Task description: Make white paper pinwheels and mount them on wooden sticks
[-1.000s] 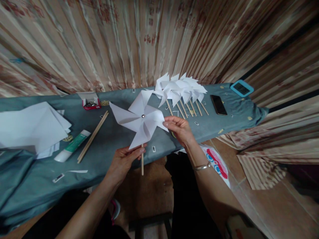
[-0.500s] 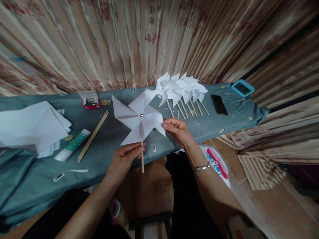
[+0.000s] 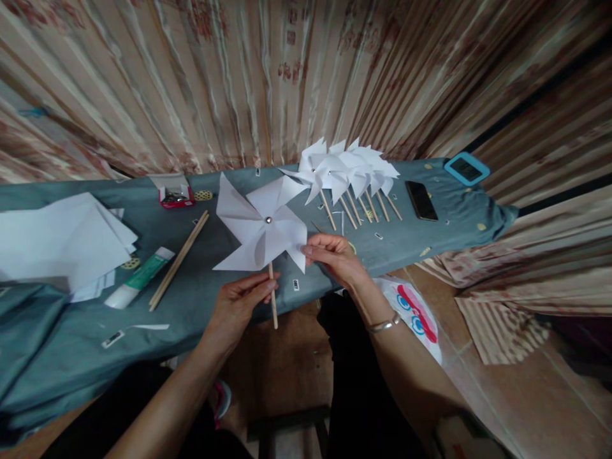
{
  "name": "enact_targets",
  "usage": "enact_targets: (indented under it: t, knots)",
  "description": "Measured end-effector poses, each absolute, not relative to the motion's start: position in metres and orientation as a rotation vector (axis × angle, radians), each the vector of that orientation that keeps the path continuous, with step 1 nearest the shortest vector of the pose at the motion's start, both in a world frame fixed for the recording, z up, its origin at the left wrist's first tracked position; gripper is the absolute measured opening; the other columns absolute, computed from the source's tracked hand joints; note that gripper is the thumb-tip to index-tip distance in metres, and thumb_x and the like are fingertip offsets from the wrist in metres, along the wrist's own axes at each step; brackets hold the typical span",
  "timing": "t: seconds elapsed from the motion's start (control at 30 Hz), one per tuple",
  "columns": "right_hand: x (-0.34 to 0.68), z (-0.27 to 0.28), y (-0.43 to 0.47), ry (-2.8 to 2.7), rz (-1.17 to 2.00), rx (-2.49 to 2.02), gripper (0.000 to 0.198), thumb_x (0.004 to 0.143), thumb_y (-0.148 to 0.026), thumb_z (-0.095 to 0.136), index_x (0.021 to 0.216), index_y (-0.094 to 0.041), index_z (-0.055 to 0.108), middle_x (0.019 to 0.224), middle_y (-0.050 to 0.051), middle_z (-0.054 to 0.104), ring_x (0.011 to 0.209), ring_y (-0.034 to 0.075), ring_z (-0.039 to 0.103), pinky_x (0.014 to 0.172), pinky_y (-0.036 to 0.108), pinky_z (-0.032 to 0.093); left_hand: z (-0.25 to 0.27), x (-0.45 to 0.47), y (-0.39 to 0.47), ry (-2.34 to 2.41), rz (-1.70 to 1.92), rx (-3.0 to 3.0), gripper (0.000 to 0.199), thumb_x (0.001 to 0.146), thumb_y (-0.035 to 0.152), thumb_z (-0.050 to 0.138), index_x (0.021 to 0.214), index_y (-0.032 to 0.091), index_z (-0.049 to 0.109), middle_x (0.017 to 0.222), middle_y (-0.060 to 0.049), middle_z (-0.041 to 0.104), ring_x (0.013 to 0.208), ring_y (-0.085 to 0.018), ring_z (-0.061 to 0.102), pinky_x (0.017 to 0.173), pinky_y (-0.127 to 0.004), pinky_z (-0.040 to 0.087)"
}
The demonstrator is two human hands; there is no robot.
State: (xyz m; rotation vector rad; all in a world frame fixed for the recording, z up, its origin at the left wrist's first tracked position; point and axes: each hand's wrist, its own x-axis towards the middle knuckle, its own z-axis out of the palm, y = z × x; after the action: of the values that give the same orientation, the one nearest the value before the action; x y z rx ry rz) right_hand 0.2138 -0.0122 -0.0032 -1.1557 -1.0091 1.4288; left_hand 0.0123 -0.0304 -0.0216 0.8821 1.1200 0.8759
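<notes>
A white paper pinwheel (image 3: 261,239) with a shiny pin at its centre faces me over the near part of the table. My left hand (image 3: 241,298) is closed round its thin wooden stick (image 3: 274,313), just below the blades. At the pinwheel's right side, my right hand (image 3: 335,256) has thumb and fingers closed at the edge of one blade. Behind it lie several finished-looking pinwheels (image 3: 354,169), overlapping in a row with their sticks toward me.
On the cloth-covered table (image 3: 239,312) lie white paper sheets (image 3: 62,239), a green-and-white glue tube (image 3: 141,277), loose wooden sticks (image 3: 179,261) and an open red box (image 3: 175,197) of small metal pieces. A phone (image 3: 421,201) and a blue-framed device (image 3: 467,169) sit right. Curtains (image 3: 268,83) hang behind.
The pinwheel's blades have turned clockwise a little round the pin. My right hand has shifted slightly left and down with the blade edge; my left hand stays on the stick.
</notes>
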Motion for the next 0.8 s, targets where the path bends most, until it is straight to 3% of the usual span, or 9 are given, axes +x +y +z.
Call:
enact_targets:
  t: [0.8]
  knots:
    - [0.196,-0.001,-0.019,-1.080,1.548,-1.134,0.030,0.061,-0.044,0.085,0.060,-0.019,0.069,0.057,-0.004,0.067,0.054,0.008,0.059,0.062,0.023,0.050,-0.025,0.012,-0.031,1.119,0.891,0.884,0.031,0.056,0.041,0.086,0.078,0.020,0.080,0.062,-0.001,0.067,0.058,-0.011,0.050,0.060,-0.023,0.042]
